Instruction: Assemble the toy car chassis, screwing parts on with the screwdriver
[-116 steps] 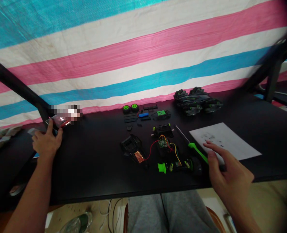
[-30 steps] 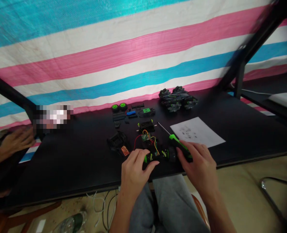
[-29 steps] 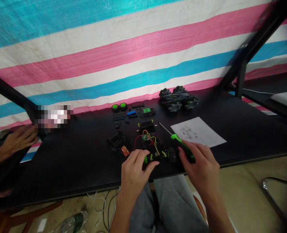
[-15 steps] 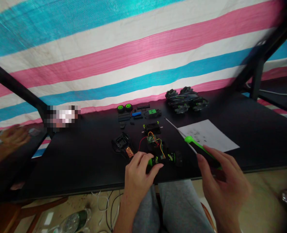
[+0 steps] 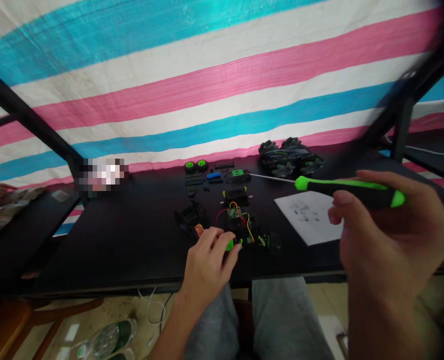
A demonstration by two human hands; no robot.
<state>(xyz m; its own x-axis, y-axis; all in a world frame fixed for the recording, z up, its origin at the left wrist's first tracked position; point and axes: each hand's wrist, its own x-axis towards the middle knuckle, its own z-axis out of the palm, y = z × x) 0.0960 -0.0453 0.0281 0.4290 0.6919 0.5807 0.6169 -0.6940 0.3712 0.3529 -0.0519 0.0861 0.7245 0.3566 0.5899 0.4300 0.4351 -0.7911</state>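
My right hand point(image 5: 390, 245) is closed round the black and green handle of a screwdriver point(image 5: 351, 191), raised over the right side of the table with its shaft pointing left. With bent fingers, my left hand point(image 5: 208, 260) grips the near left end of a toy car chassis point(image 5: 252, 232); the wheel there is mostly hidden. At the chassis's right end a black wheel point(image 5: 275, 242) shows. A green circuit board point(image 5: 235, 213) with red, yellow and orange wires lies on the chassis. Just left of it sits a black car body part point(image 5: 190, 216) with a copper-coloured patch.
Small dark pieces, apparently screws, lie on a white sheet point(image 5: 307, 231). Behind are two green-hubbed wheels point(image 5: 201, 165), a blue battery-like piece point(image 5: 213, 175), a green and black part point(image 5: 237, 173) and a black toy car point(image 5: 291, 157). Black frame posts point(image 5: 404, 120) flank the table.
My right hand has lifted the screwdriver up and to the right, turning it nearly level. My left hand stays at the chassis, its fingers slightly shifted.
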